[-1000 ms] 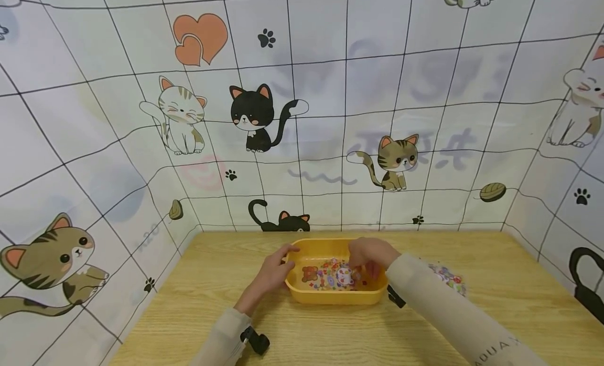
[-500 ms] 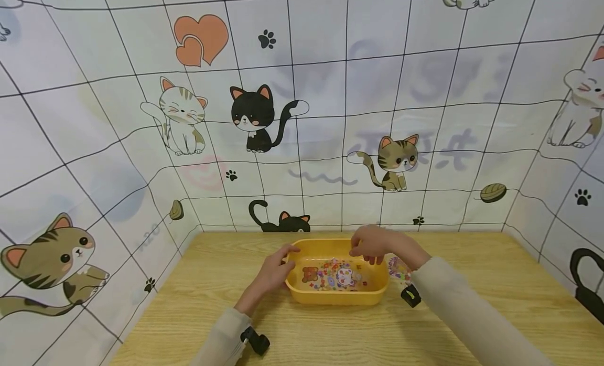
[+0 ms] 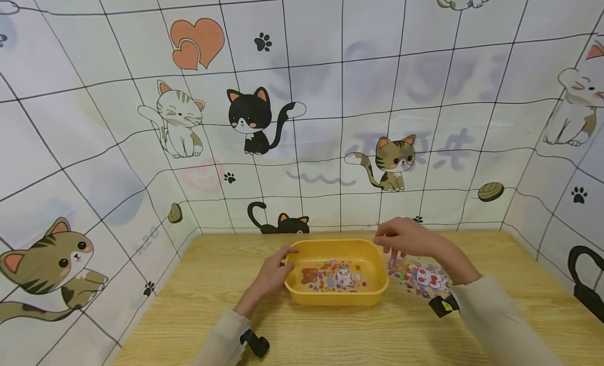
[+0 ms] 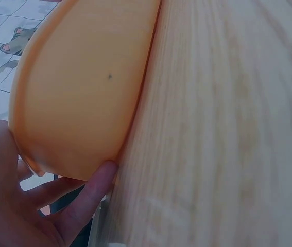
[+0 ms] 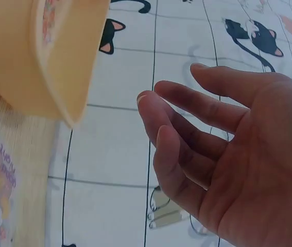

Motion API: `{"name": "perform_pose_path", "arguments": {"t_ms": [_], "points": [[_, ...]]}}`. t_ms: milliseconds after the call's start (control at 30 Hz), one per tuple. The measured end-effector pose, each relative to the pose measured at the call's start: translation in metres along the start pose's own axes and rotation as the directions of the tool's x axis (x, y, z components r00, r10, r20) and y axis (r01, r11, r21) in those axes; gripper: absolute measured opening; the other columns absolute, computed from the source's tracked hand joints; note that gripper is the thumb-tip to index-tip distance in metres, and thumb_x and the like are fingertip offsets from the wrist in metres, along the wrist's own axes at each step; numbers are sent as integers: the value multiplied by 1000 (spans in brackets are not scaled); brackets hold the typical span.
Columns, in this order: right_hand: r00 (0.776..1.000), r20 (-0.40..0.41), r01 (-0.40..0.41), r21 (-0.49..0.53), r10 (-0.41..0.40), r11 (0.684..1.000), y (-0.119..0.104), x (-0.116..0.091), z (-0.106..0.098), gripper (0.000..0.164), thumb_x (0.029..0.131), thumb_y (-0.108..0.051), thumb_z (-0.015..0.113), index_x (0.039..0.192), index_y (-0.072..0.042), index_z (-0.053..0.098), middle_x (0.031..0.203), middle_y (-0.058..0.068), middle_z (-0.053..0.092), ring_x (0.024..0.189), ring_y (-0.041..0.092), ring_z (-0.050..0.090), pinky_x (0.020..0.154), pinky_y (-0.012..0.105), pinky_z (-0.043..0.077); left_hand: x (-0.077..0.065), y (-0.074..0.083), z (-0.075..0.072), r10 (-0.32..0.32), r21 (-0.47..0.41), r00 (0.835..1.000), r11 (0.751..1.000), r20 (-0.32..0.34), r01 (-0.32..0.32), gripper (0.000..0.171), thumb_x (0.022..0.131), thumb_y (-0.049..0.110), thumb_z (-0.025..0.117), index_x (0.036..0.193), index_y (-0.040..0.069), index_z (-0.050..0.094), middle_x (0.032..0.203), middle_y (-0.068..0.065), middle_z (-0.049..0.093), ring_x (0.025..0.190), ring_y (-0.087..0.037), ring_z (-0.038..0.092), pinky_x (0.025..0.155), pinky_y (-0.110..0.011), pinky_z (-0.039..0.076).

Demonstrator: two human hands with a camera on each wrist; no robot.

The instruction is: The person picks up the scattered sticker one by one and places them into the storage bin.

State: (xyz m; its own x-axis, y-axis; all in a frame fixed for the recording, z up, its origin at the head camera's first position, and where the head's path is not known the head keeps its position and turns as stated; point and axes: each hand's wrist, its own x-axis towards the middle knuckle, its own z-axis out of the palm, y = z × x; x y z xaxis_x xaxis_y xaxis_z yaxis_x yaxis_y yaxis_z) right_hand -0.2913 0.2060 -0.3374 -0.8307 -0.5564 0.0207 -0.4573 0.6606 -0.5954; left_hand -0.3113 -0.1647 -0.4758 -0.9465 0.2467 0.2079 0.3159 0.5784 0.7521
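Note:
A yellow plastic basin [image 3: 337, 298] stands upright on the table. Small colourful pieces [image 3: 325, 282] lie in it, among them a brown bear shape [image 3: 309, 275] and a white cartoon face [image 3: 344, 277]. My left hand [image 3: 272, 271] holds the basin's left end, fingers at the rim; the left wrist view has the hand [image 4: 27, 206] around that end, against the outer wall. Just off the basin's right end, my right hand [image 3: 408, 237] hovers with loosely bent fingers, holding nothing visible. Below it lies a colourful transparent sheet or packet [image 3: 427, 277], partly covered by the right forearm.
The wooden table [image 3: 321, 334] meets a cat-printed wall covering [image 3: 321, 146] at the back and sides. A black looped strap or handle [image 3: 585, 277] is at the far right. Black wrist cameras [image 3: 255, 342] sit on both arms.
My right hand has lifted out of the basin and moved right, past its rim. More of the colourful sheet or packet shows. My left hand has stayed at the basin's left end.

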Motion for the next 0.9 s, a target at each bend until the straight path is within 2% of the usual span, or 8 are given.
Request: {"name": "perform_pose_path", "arguments": {"t_ms": [167,300,600,733,900], "points": [[998,-59,-4,28,6,1000,12,-20,-3,23,105,-24,58,105,-6,72,82,3,68,66,16,66,58,32,58,0,0,1,-1,8,1000,1000,-3,1,37,98,10,54,133,13,64,150,-19,56,108,-33,68,86,-47,60],[992,-121,-20,26,23,999,25,-32,-2,22,105,-23,58,106,-6,72,83,0,67,65,12,65,59,30,57,0,-1,1,-6,2,1000,1000,-2,6,37,98,10,54,133,13,64,151,-19,55,107,-32,68,85,-46,60],[964,-259,-41,85,62,996,61,-56,8,21,106,-23,57,104,-6,70,82,2,68,64,9,63,57,29,56,-1,0,2,-17,-9,1000,1000,-2,17,37,98,10,54,133,15,64,154,-19,52,108,-31,67,85,-44,60],[951,-302,-51,73,71,996,73,-63,13,19,105,-21,59,101,-7,71,80,2,68,63,8,63,55,29,54,-1,-1,2,-19,-16,1000,1000,0,19,38,98,10,54,134,15,64,154,-19,52,108,-33,68,82,-43,61],[940,-322,-114,21,115,993,87,-71,19,18,104,-20,61,104,-5,72,82,2,67,63,11,62,53,29,52,-1,-2,2,-17,-17,1000,1000,2,17,37,98,11,54,134,15,64,154,-19,52,110,-34,68,82,-44,61]]}}
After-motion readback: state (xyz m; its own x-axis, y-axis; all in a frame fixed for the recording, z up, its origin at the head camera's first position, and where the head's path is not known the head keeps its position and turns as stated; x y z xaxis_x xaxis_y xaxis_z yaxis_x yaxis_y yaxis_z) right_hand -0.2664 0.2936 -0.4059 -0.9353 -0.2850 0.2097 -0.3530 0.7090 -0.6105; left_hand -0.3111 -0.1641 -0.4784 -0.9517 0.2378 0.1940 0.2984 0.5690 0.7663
